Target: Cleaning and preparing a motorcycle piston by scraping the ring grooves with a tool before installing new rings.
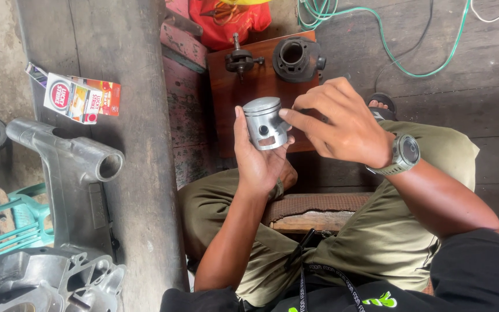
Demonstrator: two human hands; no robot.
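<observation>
My left hand (255,159) cups a silver metal piston (265,122), held upright above my lap. Its crown faces up and a pin hole and a slot show on its side. My right hand (333,121), with a grey wristwatch (402,155) on the wrist, reaches in from the right. Its fingertips touch the piston's right side near the top. Below the hands lies a brown wooden board (235,92).
A black engine cylinder (297,58) and a crankshaft (241,59) sit on the board. A wide wooden beam (128,115) runs down the left, with small cardboard packs (79,98) on it. Grey metal engine casings (59,231) lie at lower left. A green cable (388,40) trails on the floor.
</observation>
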